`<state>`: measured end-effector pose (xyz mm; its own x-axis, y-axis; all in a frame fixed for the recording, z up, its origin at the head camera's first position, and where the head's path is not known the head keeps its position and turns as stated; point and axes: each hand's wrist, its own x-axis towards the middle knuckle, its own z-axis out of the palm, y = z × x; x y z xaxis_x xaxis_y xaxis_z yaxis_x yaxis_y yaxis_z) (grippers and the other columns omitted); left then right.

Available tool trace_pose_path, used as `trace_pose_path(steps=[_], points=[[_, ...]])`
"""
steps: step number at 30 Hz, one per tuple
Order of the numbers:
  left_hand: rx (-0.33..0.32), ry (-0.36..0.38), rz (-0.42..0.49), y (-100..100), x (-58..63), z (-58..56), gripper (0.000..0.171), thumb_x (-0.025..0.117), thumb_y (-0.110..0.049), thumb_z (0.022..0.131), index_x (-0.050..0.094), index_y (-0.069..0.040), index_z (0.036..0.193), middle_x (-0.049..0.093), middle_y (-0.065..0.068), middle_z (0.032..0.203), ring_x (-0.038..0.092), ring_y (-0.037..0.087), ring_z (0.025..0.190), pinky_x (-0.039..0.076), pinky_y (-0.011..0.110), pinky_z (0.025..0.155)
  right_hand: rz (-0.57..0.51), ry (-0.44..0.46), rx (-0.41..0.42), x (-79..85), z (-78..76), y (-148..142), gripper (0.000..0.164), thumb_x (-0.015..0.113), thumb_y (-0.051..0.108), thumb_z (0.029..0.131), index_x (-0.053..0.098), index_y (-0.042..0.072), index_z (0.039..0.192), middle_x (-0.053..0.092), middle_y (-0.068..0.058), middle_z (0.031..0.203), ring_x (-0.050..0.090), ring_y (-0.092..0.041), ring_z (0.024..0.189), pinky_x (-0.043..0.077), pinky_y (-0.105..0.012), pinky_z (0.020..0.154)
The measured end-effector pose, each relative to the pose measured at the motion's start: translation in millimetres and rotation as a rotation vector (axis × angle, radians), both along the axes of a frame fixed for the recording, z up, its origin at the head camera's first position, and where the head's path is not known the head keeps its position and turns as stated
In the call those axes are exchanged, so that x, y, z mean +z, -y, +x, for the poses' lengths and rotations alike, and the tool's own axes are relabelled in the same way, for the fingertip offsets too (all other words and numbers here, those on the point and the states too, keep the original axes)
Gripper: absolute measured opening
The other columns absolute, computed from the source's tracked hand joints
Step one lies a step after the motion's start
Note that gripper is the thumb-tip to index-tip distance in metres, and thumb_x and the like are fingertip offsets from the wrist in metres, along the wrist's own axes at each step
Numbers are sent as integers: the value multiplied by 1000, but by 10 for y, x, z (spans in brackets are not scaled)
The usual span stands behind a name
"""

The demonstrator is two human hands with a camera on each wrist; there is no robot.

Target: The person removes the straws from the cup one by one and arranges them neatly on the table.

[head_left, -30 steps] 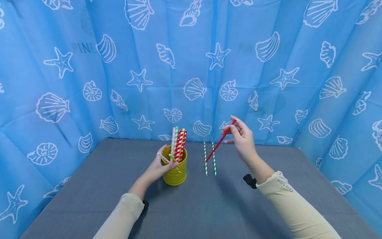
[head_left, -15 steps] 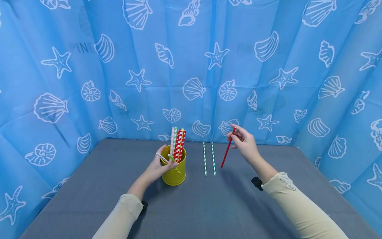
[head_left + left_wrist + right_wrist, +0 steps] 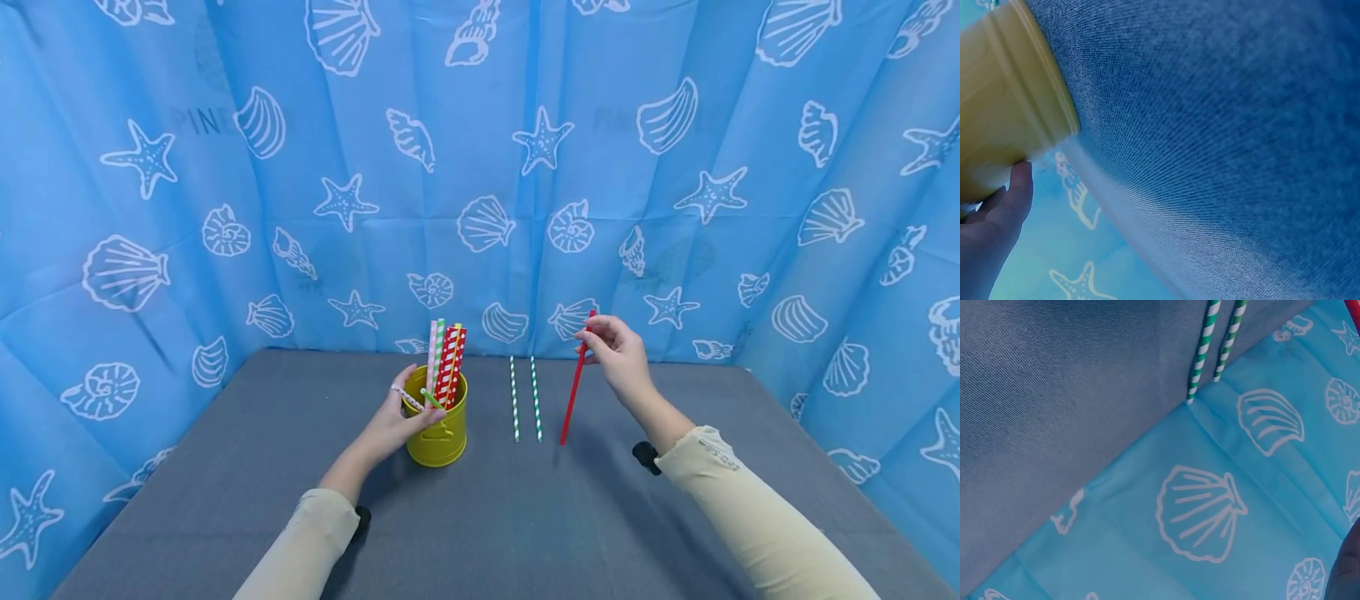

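My left hand (image 3: 392, 423) grips a small yellow bucket (image 3: 437, 450) by its left side, thumb at the near rim. In the left wrist view, fingers (image 3: 1019, 190) lie against the bucket's wall (image 3: 1010, 94). Inside it stand several paper straws (image 3: 451, 367), striped and dotted, with a short green one leaning at the front. My right hand (image 3: 624, 360) pinches a plain red straw (image 3: 575, 387) near its top, its lower end low over the table. Left of it lie two green-and-white striped straws (image 3: 536, 400), side by side.
The grey tabletop (image 3: 495, 517) runs back to a blue curtain (image 3: 420, 183) with white shell and starfish prints, which also encloses the sides. A black strap (image 3: 647, 458) shows at the right wrist.
The red straw, held in my right hand, has swung from a slant over the striped straws to nearly upright on their right, and its lower end has come down. The left hand stays on the bucket.
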<state>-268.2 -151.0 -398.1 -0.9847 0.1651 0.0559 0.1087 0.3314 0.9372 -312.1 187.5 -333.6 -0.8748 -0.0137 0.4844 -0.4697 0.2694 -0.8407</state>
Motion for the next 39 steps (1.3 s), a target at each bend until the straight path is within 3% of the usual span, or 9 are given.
trace_pose_path(steps=[3,5,9,14,19,26,33,36,39], points=[[2,14,10,-3,-10,-18,92,69,-39,89,7,-18,154,14,20,156,24,41,138,27,61,108,37,42,21,-21,-36,-23,35,60,5,96,55,-6,129,62,-21,109,61,-7,83,55,-21,70],[0,20,14,-2,-12,-31,90,68,-37,90,7,-19,154,13,19,157,23,41,139,27,60,109,56,82,69,-33,-54,-44,46,61,2,95,48,-4,138,54,-25,119,59,-8,85,54,-20,72],[-7,23,11,3,-10,-53,90,68,-37,91,6,-20,154,13,19,157,24,40,139,27,60,109,56,158,158,-60,-91,-83,62,59,-5,93,33,0,149,44,-27,129,58,-7,83,55,-24,76],[0,19,2,6,20,-59,91,69,-39,90,7,-22,154,14,18,157,24,40,139,28,61,108,72,222,183,-108,-197,-116,64,60,-7,92,33,2,150,48,-29,133,62,-5,82,56,-28,76],[2,18,0,15,30,-74,90,68,-38,90,7,-22,154,14,18,157,24,40,139,28,61,108,137,314,240,-182,-346,-166,65,60,-2,94,31,4,151,50,-29,136,64,-8,90,54,-41,84],[7,16,3,33,20,-69,90,69,-37,90,7,-23,154,13,19,158,21,41,140,25,63,108,219,382,295,-365,-597,-204,66,58,-2,95,26,0,152,53,-30,131,66,-11,89,50,-53,86],[-4,18,15,33,-33,-42,90,69,-36,90,8,-21,154,17,19,157,22,41,140,25,63,108,359,407,271,-607,-819,-179,64,62,2,94,30,-6,148,61,-29,116,58,-21,80,45,-37,64],[-6,21,17,22,-45,-26,89,69,-35,90,9,-21,154,19,19,156,23,41,139,25,63,108,408,406,256,-698,-896,-188,62,64,3,93,33,-9,145,64,-22,103,52,-26,76,41,-34,60],[-5,17,27,19,-43,-8,88,69,-34,90,10,-22,154,20,19,156,24,40,138,26,63,107,424,415,250,-764,-968,-193,62,66,4,92,35,-10,144,61,-15,96,50,-22,76,42,-32,63]])
